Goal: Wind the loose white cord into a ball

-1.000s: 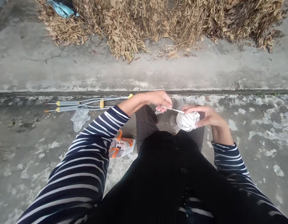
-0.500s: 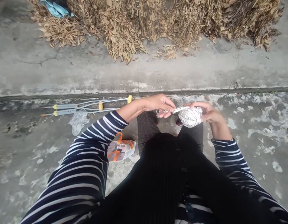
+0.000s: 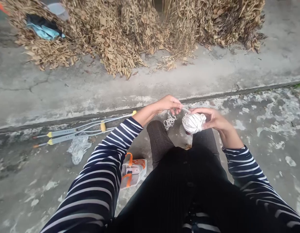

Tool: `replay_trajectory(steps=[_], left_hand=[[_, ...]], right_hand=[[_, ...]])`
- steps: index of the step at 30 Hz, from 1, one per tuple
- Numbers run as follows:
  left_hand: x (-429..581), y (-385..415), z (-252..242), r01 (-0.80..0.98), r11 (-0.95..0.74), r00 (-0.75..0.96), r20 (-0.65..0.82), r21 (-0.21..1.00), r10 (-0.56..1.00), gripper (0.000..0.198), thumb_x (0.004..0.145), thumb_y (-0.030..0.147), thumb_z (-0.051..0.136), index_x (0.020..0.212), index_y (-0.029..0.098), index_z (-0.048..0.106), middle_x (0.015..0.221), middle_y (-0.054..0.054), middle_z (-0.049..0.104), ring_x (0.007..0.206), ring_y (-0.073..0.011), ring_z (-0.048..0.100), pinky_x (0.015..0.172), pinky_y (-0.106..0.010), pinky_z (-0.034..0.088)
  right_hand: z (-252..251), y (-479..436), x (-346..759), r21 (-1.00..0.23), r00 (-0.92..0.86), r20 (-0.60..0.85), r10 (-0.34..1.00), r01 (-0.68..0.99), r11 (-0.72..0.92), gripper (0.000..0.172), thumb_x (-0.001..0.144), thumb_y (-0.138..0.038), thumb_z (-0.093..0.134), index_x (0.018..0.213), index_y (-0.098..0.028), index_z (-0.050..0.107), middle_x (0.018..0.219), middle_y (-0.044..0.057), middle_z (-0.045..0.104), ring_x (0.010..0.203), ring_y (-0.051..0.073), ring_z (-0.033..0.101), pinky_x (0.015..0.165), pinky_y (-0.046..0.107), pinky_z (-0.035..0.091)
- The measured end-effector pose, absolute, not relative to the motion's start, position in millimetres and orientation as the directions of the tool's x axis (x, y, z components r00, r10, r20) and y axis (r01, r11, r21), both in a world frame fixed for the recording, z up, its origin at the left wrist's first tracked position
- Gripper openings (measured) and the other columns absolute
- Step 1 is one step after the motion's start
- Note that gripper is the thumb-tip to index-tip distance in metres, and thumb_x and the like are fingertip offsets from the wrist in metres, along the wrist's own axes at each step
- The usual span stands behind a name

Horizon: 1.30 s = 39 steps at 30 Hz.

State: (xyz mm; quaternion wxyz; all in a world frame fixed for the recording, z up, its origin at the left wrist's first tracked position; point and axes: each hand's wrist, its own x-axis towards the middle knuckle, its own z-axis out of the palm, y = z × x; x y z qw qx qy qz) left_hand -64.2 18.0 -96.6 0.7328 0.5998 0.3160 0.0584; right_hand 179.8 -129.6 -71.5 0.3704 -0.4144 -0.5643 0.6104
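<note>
My right hand (image 3: 210, 119) is wrapped round the right side of a ball of white cord (image 3: 193, 123), flat and tape-like with thin dark lines. A short stretch of the cord runs from the ball's top to my left hand (image 3: 169, 104), whose fingers pinch it. Below the left hand hangs a loose, tangled bunch of the same cord (image 3: 169, 121), over the gap between my knees. The ball is held above my right thigh.
A pair of crutches (image 3: 74, 131) lies on the concrete at left, beside a crumpled clear plastic bag (image 3: 79, 147). A grey bag with orange handles (image 3: 133, 173) stands by my left leg. Dried plants (image 3: 130, 38) are heaped on the raised ledge (image 3: 91, 92), with a blue cloth (image 3: 44, 30).
The view has tilted and shifted. The loose bunch of cord now shows more fully below my left hand. Both hands keep their hold on the cord and ball.
</note>
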Motion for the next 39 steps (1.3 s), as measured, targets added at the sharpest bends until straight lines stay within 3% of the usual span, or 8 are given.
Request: replay_trajectory(steps=[8,14,19,22,25,28,35,39], left_hand=[[-54,30,-94,0.374,0.147,0.888,-0.399,0.916,0.229,0.03,0.077,0.038,0.087,0.066,0.012,0.076,0.063,-0.006,0.069,0.056,-0.0121,0.063,0.06,-0.026,0.05],[-51,27,-84,0.366,0.025,0.861,-0.349,0.93,0.371,0.025,0.081,0.029,0.082,0.065,0.011,0.075,0.065,-0.008,0.071,0.058,-0.0126,0.064,0.059,-0.025,0.048],[-55,26,-93,0.291,0.14,0.859,-0.323,0.946,0.398,0.021,0.084,0.029,0.079,0.073,0.011,0.076,0.067,-0.007,0.072,0.059,-0.0138,0.067,0.063,-0.026,0.054],[-53,24,-103,0.268,0.203,0.854,-0.33,0.942,0.402,0.018,0.085,0.03,0.078,0.082,0.012,0.077,0.074,-0.007,0.075,0.063,-0.014,0.07,0.063,-0.025,0.056],[-45,23,-108,0.242,0.207,0.796,-0.316,0.948,0.516,0.015,0.088,0.027,0.076,0.09,0.012,0.078,0.088,-0.009,0.078,0.075,-0.0144,0.072,0.066,-0.024,0.057],[-35,23,-109,0.237,0.23,0.709,-0.33,0.944,0.624,0.014,0.09,0.023,0.075,0.096,0.01,0.078,0.093,-0.01,0.079,0.077,-0.0125,0.071,0.069,-0.024,0.058],[-22,33,-110,0.282,0.221,0.705,-0.358,0.934,0.612,0.018,0.094,0.023,0.071,0.085,0.008,0.074,0.072,-0.007,0.073,0.062,-0.0097,0.067,0.061,-0.019,0.052],[-18,39,-114,0.341,0.186,0.69,-0.379,0.922,0.617,0.018,0.092,0.021,0.07,0.08,0.009,0.074,0.078,-0.008,0.076,0.067,-0.0096,0.068,0.06,-0.017,0.05]], right_hand=[[-59,-147,170,-0.99,-0.343,-0.139,0.929,0.045,-0.131,0.072,0.06,-0.035,0.101,0.127,-0.03,0.078,0.122,0.004,0.077,0.112,0.024,0.07,0.1,0.037,0.055],[-66,-132,178,-0.99,-0.4,-0.117,0.909,-0.022,-0.137,0.07,0.055,-0.038,0.102,0.121,-0.028,0.081,0.119,0.005,0.077,0.111,0.026,0.07,0.098,0.037,0.055],[-78,-113,204,-0.98,-0.359,-0.118,0.926,-0.107,-0.166,0.071,0.051,-0.038,0.103,0.118,-0.028,0.082,0.113,0.005,0.078,0.104,0.023,0.07,0.095,0.035,0.054],[-83,-102,218,-0.979,-0.366,-0.101,0.925,-0.127,-0.157,0.068,0.052,-0.039,0.102,0.116,-0.029,0.083,0.129,0.005,0.075,0.118,0.025,0.067,0.103,0.037,0.052],[-85,-94,225,-0.978,-0.398,-0.085,0.913,-0.144,-0.154,0.065,0.056,-0.037,0.099,0.118,-0.03,0.082,0.138,0.006,0.071,0.126,0.028,0.065,0.105,0.04,0.052],[-86,-89,230,-0.979,-0.399,-0.079,0.914,-0.142,-0.147,0.064,0.058,-0.032,0.098,0.119,-0.03,0.082,0.127,0.005,0.075,0.118,0.026,0.067,0.1,0.038,0.054],[-93,-86,241,-0.973,-0.338,-0.024,0.941,-0.207,-0.099,0.065,0.057,-0.034,0.099,0.119,-0.028,0.082,0.128,0.005,0.075,0.117,0.026,0.067,0.1,0.037,0.054],[-88,-81,236,-0.978,-0.319,0.02,0.948,-0.202,-0.048,0.065,0.057,-0.036,0.1,0.118,-0.027,0.081,0.129,0.006,0.074,0.117,0.026,0.067,0.102,0.038,0.054]])
